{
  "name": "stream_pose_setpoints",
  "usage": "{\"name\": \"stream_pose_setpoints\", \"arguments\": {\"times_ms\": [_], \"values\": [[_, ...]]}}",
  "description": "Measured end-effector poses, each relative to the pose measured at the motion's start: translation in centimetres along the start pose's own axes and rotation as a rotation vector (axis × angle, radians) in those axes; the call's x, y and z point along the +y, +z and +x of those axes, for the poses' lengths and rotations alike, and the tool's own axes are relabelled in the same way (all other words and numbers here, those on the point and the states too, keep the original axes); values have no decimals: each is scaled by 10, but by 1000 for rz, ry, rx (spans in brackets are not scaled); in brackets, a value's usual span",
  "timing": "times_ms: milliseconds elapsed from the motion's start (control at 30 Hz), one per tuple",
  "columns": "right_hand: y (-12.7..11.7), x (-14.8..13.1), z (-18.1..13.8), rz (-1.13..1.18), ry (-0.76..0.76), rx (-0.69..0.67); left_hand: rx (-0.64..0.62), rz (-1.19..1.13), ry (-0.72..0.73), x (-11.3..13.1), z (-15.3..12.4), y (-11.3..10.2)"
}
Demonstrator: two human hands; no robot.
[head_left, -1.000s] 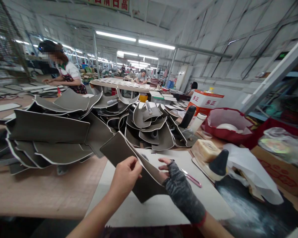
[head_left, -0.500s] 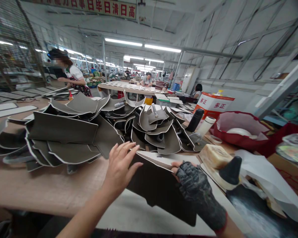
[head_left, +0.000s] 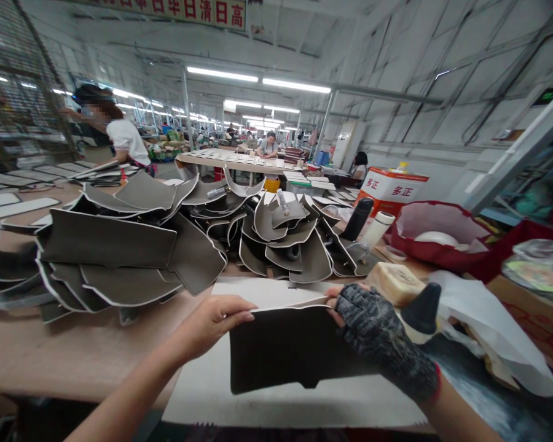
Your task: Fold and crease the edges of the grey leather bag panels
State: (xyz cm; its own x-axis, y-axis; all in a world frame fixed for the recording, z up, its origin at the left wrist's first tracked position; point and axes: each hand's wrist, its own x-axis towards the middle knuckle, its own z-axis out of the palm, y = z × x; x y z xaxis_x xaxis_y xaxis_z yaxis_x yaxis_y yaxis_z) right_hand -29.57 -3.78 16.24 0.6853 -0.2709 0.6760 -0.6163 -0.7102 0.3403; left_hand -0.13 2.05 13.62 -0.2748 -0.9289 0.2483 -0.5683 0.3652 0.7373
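I hold a dark grey leather panel (head_left: 286, 347) with a white edge upright over a white board (head_left: 267, 399) on the table. My bare left hand (head_left: 209, 322) pinches its upper left corner. My right hand (head_left: 373, 328), in a dark fingerless glove, grips the upper right corner. Just behind the panel lies a big heap of similar grey leather pieces (head_left: 166, 239).
To the right stand a black-tipped bottle (head_left: 421, 307), a tan block (head_left: 394, 282), white paper (head_left: 483, 331), a red bag (head_left: 437, 236) and an orange-white can (head_left: 391, 187). A person (head_left: 115, 135) works at the far left; other people sit at distant tables.
The panel has swung from tilted and flat-ish to upright, facing me. My left hand went from open fingers on its edge to pinching the top left corner.
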Motion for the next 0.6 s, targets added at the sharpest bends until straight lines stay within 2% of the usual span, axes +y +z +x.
{"name": "stream_pose_setpoints", "arguments": {"times_ms": [100,200,367,600], "values": [[-3,0,4,-44,-20,5,-47,47,-53,3,1,-2],[-6,-5,9,-67,-34,7,-105,189,-78,17,4,-2],[-11,-15,13,-7,-92,2,-192,418,-26,47,18,7],[-24,-20,23,18,-74,-10,-143,355,-16,56,26,15]]}}
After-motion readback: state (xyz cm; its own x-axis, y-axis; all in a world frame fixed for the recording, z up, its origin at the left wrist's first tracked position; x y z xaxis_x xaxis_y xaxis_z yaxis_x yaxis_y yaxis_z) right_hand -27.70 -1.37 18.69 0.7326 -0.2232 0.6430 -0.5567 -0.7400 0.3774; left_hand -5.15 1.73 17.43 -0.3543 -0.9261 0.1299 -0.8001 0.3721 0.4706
